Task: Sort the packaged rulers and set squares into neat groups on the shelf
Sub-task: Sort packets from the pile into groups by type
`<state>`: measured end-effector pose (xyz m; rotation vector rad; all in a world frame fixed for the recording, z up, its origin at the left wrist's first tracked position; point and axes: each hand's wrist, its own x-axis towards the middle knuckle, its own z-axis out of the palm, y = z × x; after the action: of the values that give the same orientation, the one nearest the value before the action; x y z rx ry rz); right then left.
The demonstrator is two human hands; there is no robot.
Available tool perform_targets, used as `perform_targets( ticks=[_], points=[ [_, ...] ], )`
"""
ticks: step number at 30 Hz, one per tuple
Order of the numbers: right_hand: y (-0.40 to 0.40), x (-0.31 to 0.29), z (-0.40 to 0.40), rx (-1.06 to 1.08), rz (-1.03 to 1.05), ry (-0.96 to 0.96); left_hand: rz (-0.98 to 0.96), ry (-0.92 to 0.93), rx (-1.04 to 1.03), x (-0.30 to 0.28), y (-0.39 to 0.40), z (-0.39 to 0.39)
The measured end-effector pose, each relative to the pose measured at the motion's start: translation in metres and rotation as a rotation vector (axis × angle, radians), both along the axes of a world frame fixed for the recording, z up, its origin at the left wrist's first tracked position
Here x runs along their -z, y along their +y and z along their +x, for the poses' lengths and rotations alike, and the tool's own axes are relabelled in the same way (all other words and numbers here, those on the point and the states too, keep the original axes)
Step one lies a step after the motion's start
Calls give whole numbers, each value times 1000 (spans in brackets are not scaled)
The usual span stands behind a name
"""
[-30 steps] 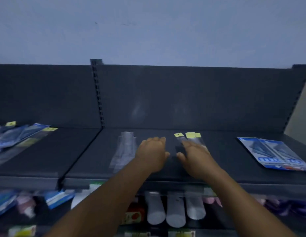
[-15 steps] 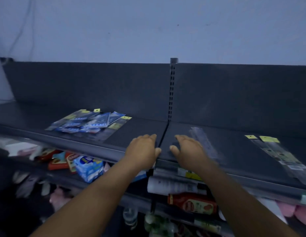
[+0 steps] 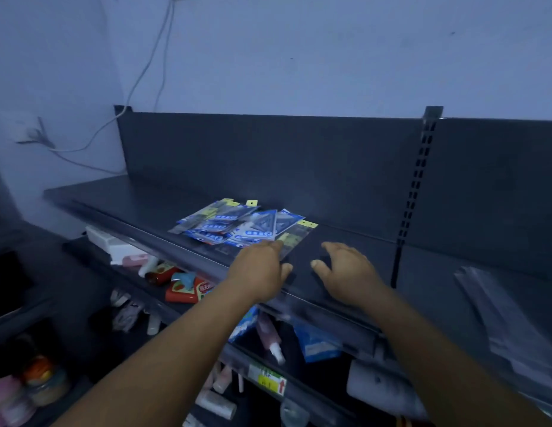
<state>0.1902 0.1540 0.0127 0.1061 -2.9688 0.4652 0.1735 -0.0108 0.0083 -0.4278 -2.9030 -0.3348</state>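
Jumbled pile of packaged set squares and rulers point(image 3: 242, 224) on the dark shelf point(image 3: 345, 257), its long axis running leftward and away; the left hand point(image 3: 261, 272), relaxed and empty, lies nearer, fingertips at its nearest clear ruler sleeve point(image 3: 294, 240), the right hand point(image 3: 345, 271) likewise empty, right of the pile

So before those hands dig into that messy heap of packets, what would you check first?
1. Left hand free to pick: ok, it holds nothing, its fingertips at the heap's near edge.
2. Right hand free: ok, it lies open on the bare shelf.
3. Heap of packets already sorted: not ok, the blue and clear packs overlap at odd angles.
4. Space beside the heap for new groups: ok, there is bare shelf to its right.
5. Which packs hold rulers and which set squares: cannot tell, too blurred.
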Motion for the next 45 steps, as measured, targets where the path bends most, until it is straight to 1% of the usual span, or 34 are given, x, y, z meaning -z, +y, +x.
perform_targets(
  ticks=[5, 10, 15, 21, 25, 28, 36, 40, 43, 45],
  points=[
    [-24, -6, -62, -74, -18, 14, -1, -30, -100, -2, -25, -57],
    [-51, -8, -117, -165, -72, -9, 42, -53, -220, -6, -54, -104],
    [-84, -3, -152, -225, -73, -78, 63, -72, -307, -1, -84, -137],
    [-116, 4, -188, -244, -72, -136, 99, -90, -349, 0, -118, -174],
    [-135, 11, -209, -208, -106, -143, 95, -161, -362, 7, -142, -205],
    [-152, 15, -223, -141, -140, -150, 95, -213, -342, 12, -160, -227],
    [-189, 19, -249, 78, -57, -163, 93, -315, -257, 22, -188, -279],
    [-203, 25, -257, 129, -55, -185, 169, -330, -168, 28, -191, -295],
    [-212, 28, -260, 135, -67, -148, 219, -331, -127, 25, -193, -296],
    [-215, 29, -261, 146, -47, -130, 287, -319, -118, 22, -197, -297]
  ],
)
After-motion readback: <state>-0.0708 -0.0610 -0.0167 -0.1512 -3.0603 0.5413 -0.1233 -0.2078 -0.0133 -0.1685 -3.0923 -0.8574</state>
